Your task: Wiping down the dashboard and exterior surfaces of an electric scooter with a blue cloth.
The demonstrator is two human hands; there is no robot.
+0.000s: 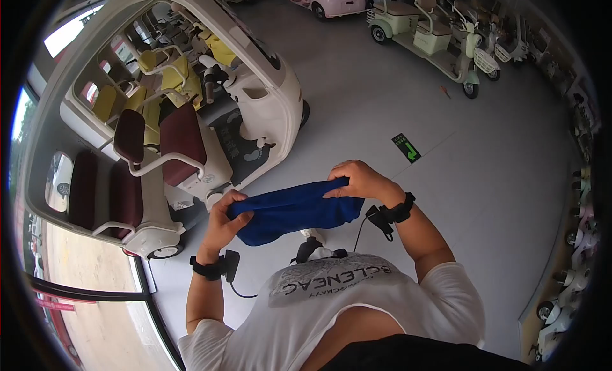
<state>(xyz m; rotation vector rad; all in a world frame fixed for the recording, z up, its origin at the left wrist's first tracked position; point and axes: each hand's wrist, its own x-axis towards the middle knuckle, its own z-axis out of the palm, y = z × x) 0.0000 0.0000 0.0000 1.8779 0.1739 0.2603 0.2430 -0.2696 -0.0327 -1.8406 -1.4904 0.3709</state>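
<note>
The left end of a blue cloth point(296, 211) is pinched, thumb against fingers, by the left hand point(223, 227); the far right edge, likewise, by the right hand point(361, 181).

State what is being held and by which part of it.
A blue cloth: the left grip holds its left end, the right grip its upper edge near the right end.

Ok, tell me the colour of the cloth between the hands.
Plain deep blue; the cloth shows best in the head view.
</note>
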